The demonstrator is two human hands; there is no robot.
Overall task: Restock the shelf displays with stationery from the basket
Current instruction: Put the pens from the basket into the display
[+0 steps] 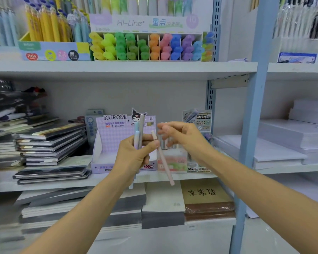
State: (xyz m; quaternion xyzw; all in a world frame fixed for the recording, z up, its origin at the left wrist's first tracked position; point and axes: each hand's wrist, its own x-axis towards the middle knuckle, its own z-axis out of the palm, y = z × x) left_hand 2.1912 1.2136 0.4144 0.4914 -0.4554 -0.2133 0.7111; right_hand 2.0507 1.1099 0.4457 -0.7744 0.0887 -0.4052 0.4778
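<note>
My left hand (136, 156) grips a small bunch of pastel pens: a light blue pen (136, 139) and a grey pen (141, 131) stand upright, and a pink pen (163, 160) slants down to the right. My right hand (180, 136) hovers just right of the pink pen's top, its fingers loosely curled and blurred, holding nothing that I can see. Both hands are in front of a purple Kuromi display box (114, 136) on the middle shelf. The basket is out of view.
Stacked notebooks (50, 143) fill the middle shelf's left side. Small pen display boxes (196, 142) stand right of the Kuromi box. A highlighter display (147, 46) sits on the upper shelf. A blue upright post (253, 114) divides off white paper stacks (286, 143).
</note>
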